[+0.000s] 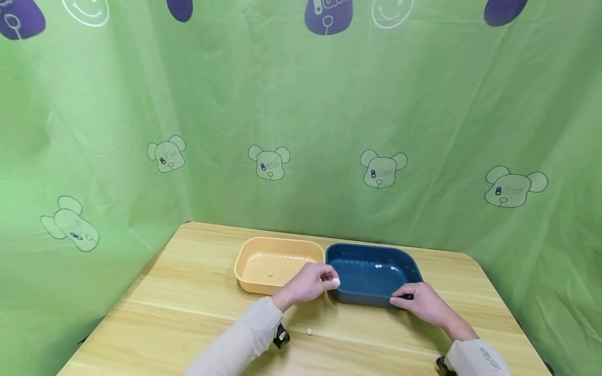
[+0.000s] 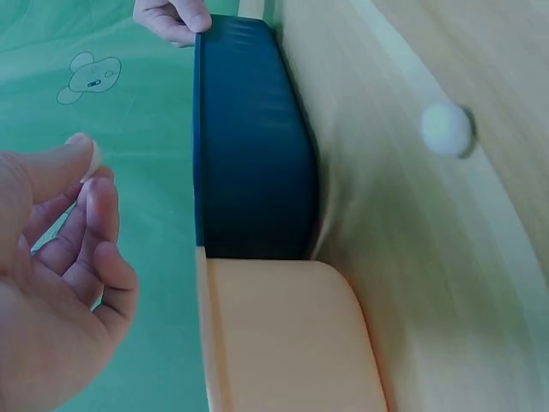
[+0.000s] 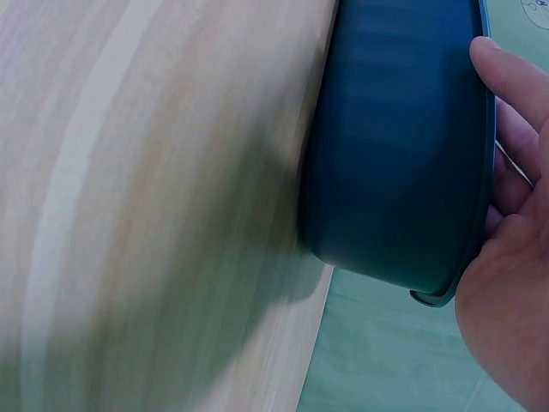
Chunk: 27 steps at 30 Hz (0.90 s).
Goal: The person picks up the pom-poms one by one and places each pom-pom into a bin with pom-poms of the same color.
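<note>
My left hand [image 1: 312,282] pinches a small white ball [image 1: 336,282] between thumb and fingertips, above the left front rim of the dark blue box [image 1: 364,299]. In the left wrist view the ball [image 2: 93,161] shows partly behind the thumb. My right hand [image 1: 423,303] grips the box's front rim near its right corner. The right wrist view has the thumb outside the blue wall [image 3: 395,154] and the other fingers over the rim. A few white balls [image 1: 378,266] lie inside that box. Another white ball [image 1: 309,331] rests on the table in front of the boxes.
A yellow-orange box [image 1: 256,288] stands against the left side of the blue one, with a couple of small pale balls [image 1: 270,274] inside. Both sit toward the back of the wooden table [image 1: 188,292]. A green curtain [image 1: 320,104] hangs behind and at the sides.
</note>
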### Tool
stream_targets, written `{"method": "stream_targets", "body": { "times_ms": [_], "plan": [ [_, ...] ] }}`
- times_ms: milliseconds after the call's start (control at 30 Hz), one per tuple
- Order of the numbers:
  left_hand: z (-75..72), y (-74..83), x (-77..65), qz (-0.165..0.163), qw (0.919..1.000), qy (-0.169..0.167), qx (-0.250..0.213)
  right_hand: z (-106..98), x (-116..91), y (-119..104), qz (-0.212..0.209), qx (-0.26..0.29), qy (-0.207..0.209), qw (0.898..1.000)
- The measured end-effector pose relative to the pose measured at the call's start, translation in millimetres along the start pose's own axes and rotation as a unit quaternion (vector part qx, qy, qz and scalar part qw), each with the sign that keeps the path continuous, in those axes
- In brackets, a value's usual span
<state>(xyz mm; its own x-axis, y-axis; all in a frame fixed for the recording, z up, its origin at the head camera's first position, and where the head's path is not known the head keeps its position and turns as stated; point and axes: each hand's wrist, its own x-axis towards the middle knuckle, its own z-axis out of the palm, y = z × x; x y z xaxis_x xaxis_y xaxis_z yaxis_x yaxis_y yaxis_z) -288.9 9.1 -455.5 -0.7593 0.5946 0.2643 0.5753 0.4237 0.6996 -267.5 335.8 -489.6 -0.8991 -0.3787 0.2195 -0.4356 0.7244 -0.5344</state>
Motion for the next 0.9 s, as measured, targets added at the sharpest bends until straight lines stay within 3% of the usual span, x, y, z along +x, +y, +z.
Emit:
{"method": "stream_targets", "body": {
  "times_ms": [167,433,900],
  "plan": [
    [1.1,1.9,5.5,-0.008,0.9999,0.007,0.007,1,0,0,0.007,0.004,-0.002,1.0],
    [4.2,-3.0,11.6,-0.061,0.9968,0.003,-0.051,2,-1,2,-0.006,0.002,0.005,1.0],
    [17.1,-5.0,24.4,-0.055,0.9963,0.002,-0.066,3,1,2,-0.006,-0.004,0.008,1.0]
  ]
}}
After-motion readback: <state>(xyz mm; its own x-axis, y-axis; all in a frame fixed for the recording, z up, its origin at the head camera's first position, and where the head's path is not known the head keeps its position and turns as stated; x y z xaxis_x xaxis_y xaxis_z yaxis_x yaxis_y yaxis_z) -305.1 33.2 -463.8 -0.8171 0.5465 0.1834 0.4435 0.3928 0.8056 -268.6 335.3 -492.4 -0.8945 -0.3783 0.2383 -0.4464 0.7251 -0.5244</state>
